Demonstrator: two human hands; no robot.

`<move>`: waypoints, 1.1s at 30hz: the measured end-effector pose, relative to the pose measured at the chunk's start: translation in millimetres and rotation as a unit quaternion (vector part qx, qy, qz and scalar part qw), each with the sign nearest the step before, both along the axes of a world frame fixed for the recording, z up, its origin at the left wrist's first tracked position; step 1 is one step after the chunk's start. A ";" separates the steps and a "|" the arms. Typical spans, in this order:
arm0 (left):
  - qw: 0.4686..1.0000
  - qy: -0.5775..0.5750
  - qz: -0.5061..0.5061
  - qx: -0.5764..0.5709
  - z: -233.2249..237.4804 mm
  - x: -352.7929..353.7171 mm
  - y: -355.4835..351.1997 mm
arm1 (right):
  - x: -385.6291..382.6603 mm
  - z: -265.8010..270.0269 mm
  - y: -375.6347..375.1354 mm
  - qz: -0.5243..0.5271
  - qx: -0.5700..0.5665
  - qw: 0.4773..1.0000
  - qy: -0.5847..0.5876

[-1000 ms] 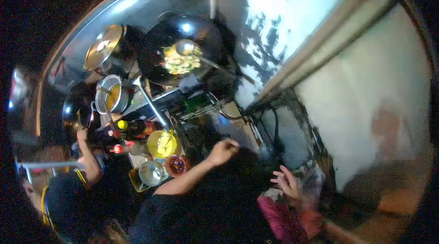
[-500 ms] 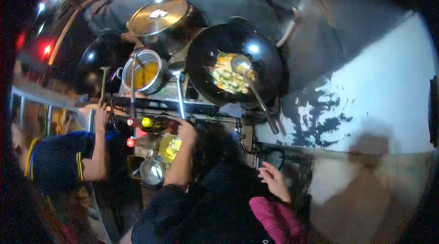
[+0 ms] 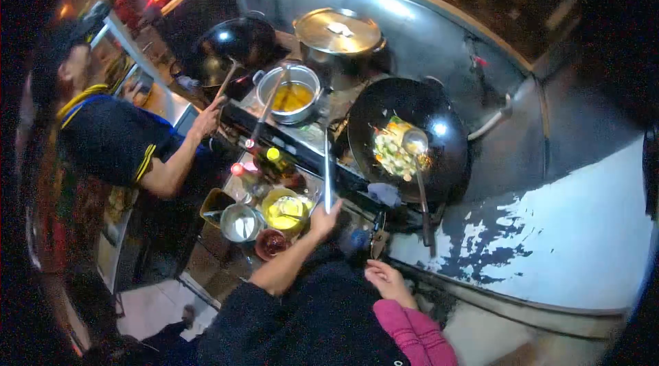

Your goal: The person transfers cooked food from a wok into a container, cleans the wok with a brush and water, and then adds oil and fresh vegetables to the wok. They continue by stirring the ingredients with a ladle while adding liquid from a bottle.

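My left hand [image 3: 324, 218] is closed around the end of a long metal ladle handle [image 3: 327, 174] that points away over the stove edge; the ladle's bowl is hard to make out. My right hand [image 3: 388, 278] hovers before the stove, fingers loosely bent, with nothing visible in it. Pink fabric [image 3: 414, 332] covers that forearm. Ahead stands a black wok [image 3: 371, 101] with chopped, mixed food [image 3: 395, 153] in it. A second ladle [image 3: 414, 141] rests on the food, its dark handle leaning over the near rim, untouched.
A pot of yellow liquid [image 3: 292, 97], a lidded pot [image 3: 338, 31] and another wok [image 3: 233, 43] stand on the stove. Bottles [image 3: 273, 154], a yellow-filled bowl [image 3: 286, 209], a metal bowl [image 3: 240, 223] and a red-brown bowl [image 3: 273, 244] sit left. A person [image 3: 120, 139] works there, holding a utensil.
The view has turned, so the stove appears lower and tilted. My left hand keeps hold of the ladle, now nearer the wok. My right hand's fingers have drawn closer together.
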State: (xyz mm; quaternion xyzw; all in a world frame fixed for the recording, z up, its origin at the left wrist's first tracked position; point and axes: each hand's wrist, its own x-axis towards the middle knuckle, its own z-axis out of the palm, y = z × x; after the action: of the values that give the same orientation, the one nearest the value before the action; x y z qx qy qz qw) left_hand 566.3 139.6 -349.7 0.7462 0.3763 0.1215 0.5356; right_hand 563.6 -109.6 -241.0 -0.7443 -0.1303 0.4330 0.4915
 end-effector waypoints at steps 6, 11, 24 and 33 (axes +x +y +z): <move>0.981 -0.075 -0.125 -0.131 63.9 -24.8 -101.1 | 7.4 -20.4 -7.9 0.018 0.073 0.997 -0.026; 0.916 -0.219 -0.333 -0.043 73.7 27.1 -149.1 | 52.4 22.5 -26.1 -0.101 0.074 0.989 -0.074; 0.765 -0.037 -0.028 -0.642 28.3 122.6 -215.1 | 147.2 124.3 -86.5 -0.033 -0.282 0.832 -0.477; 0.944 0.044 -0.180 -0.272 65.4 105.1 -110.5 | 263.2 193.4 -21.9 0.115 -0.449 0.816 -0.344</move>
State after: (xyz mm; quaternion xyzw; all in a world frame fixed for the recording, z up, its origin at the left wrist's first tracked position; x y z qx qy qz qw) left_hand 671.4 29.1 -284.3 0.6322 0.2777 -0.1170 0.7138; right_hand 826.8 -131.5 -47.6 -0.9625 -0.1665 0.2122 -0.0279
